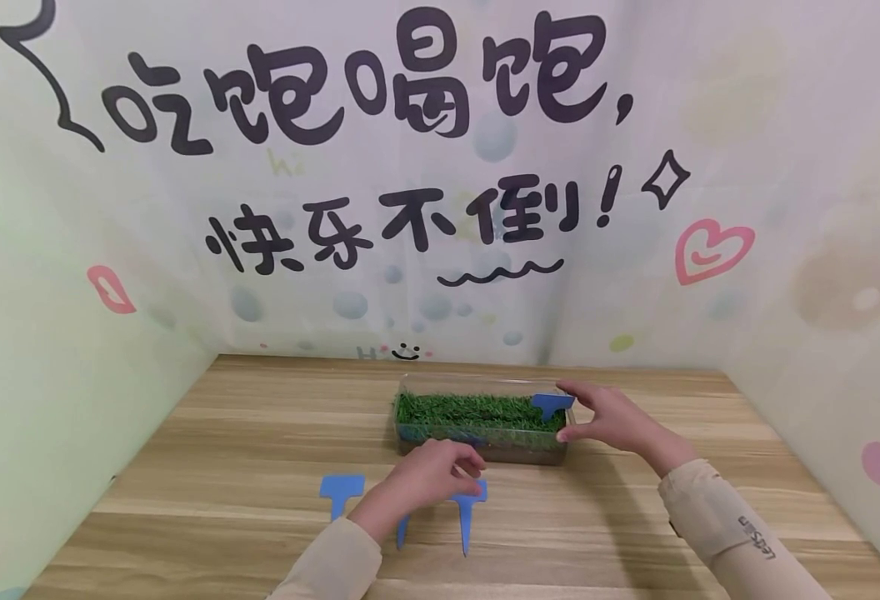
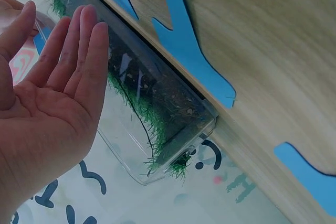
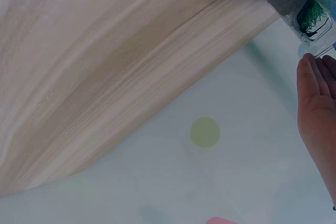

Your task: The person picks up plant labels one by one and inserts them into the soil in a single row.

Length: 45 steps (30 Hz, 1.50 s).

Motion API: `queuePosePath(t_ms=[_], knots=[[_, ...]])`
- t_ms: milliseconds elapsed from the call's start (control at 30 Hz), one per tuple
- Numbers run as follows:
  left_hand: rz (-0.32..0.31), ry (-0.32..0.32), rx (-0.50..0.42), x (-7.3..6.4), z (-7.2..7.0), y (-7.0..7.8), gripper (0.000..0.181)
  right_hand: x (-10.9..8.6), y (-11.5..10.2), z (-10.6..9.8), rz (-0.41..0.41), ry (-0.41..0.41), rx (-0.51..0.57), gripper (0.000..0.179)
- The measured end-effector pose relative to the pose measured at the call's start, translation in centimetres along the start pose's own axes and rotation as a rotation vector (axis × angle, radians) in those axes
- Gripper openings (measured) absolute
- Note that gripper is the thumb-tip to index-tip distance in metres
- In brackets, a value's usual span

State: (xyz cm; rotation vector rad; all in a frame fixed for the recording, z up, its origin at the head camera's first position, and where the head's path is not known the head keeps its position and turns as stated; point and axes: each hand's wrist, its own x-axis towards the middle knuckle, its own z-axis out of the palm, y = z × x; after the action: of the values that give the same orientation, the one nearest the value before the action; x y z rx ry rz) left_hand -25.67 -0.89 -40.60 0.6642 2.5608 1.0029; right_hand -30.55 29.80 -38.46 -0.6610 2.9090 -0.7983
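Box [image 1: 515,455] with one tag [image 1: 552,406] is seen beside the right hand [image 1: 614,419], thumb and fingers parted, while three loose tags [image 1: 466,518] are seen near the left hand [image 1: 427,477], fingers relaxed.

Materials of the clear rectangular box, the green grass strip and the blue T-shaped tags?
Clear rectangular box: probably glossy plastic; see-through walls, glints. Green grass strip: likely synthetic, finish unclear; fine, bright blades. Blue T-shaped tags: probably smooth plastic; thin, flat, evenly coloured.

Blue T-shaped tag [image 1: 552,402] upright in clear grassy box [image 1: 526,454], three flat nearby
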Motion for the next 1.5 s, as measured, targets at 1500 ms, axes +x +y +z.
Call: queuePosePath(t_ms=[1500], knots=[[-0.253,0.021,0.366,-0.5,1.5,1.0,0.037,0.0,0.1,0.1,0.005,-0.007,0.026,0.085]])
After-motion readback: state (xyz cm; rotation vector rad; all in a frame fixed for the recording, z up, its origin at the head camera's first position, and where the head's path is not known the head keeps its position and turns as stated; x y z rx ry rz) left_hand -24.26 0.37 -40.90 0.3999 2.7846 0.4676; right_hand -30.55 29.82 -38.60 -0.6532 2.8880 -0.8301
